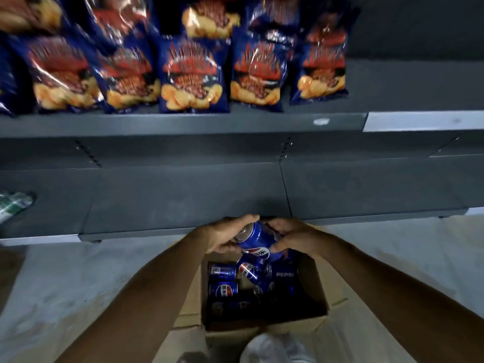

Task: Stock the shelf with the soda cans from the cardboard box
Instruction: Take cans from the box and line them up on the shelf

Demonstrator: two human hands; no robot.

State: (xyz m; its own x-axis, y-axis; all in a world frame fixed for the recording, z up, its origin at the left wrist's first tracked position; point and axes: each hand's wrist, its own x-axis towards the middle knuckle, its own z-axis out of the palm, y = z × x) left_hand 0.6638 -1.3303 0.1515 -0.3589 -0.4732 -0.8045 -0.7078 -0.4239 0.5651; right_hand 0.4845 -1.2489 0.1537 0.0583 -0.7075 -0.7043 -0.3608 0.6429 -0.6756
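— Where's the Pepsi can (255,241) from the head view?

— Above the cardboard box (318,289), held between both hands, lying tilted, its top toward the left hand (226,235).

— Fingers?

— Left hand's curl over the top end; right hand (290,238) pinches the bottom end.

— And the shelf?

— The empty lower shelf (183,195) lies straight ahead of the can; other cans remain in the box.

Held can (255,241): blue soda can, tilted, silver top toward upper left, above the box's far edge, gripped from both sides.
Box (320,289): brown cardboard, flaps open, on the floor just before the shelf.
Cans in box (237,280): blue, lying jumbled on their sides.
Shelf (183,195): dark grey, lowest tier.
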